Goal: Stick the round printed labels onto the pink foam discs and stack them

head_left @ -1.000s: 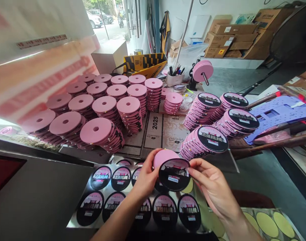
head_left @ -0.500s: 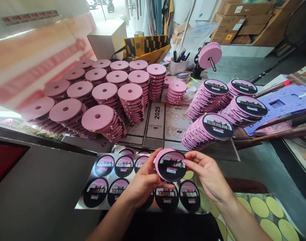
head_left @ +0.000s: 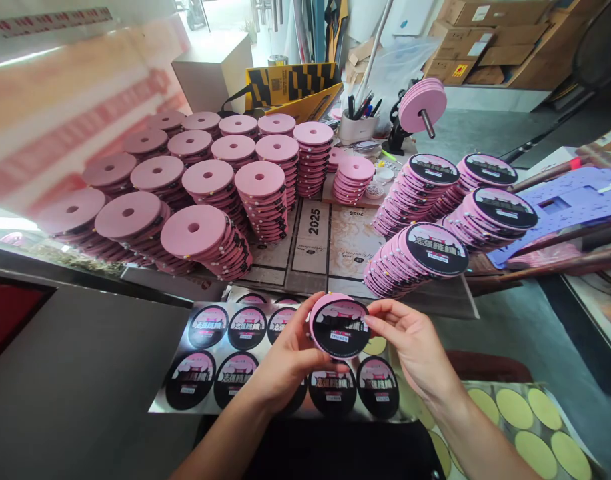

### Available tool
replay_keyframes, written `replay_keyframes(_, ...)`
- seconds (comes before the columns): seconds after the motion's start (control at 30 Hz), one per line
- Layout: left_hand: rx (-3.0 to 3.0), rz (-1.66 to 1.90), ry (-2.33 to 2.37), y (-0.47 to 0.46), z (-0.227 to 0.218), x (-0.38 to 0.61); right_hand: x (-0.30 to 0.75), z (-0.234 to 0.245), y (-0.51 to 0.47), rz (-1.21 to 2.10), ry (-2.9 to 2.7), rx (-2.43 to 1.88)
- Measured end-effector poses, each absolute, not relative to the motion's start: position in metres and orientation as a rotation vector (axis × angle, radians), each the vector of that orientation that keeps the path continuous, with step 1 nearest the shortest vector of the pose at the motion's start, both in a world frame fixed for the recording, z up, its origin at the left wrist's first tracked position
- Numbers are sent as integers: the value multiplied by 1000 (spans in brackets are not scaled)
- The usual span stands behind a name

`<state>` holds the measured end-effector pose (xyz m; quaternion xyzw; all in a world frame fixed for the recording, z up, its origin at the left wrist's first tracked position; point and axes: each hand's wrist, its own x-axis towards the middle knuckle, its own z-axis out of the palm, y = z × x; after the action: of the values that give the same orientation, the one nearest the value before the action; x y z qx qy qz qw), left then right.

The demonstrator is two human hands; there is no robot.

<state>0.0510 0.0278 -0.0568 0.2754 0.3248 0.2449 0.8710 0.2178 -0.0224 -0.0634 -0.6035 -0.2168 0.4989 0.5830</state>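
My left hand [head_left: 290, 347] is wrapped around a pink foam spool [head_left: 330, 298] from the left, thumb below and fingers behind. A round black-and-pink sticker [head_left: 339, 330] lies over the spool's face, with pink showing along the top and left edge. At the sticker's right edge, my right hand [head_left: 408, 340] pinches it between thumb and fingertips. Whether the sticker is stuck down all over cannot be seen. Below the hands lies a silver sheet of matching stickers [head_left: 220, 417], with a bare yellowish circle [head_left: 374, 345] partly visible between them.
Many stacked pink spools [head_left: 193, 230] fill the table's left side. Stickered stacks [head_left: 435, 248] stand at the right. Behind are a pen holder [head_left: 358, 128] and a rod stand with spools [head_left: 420, 107]. A used backing sheet [head_left: 535, 440] lies lower right; a purple board [head_left: 570, 207] is beyond.
The spool has tilted slightly, so more pink shows above the sticker. The sticker's right edge and my right fingertips have moved slightly left. Both hands keep their grip.
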Motion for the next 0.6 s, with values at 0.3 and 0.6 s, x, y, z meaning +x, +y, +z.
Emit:
replay_keyframes(0.3, 578, 512, 672, 28, -60, 50, 219, -67, -24, 1164, -530, -1404)
replay_keyframes(0.6, 588, 505, 660, 27, -60, 50, 218, -61, -22, 1171, -486, -1415)
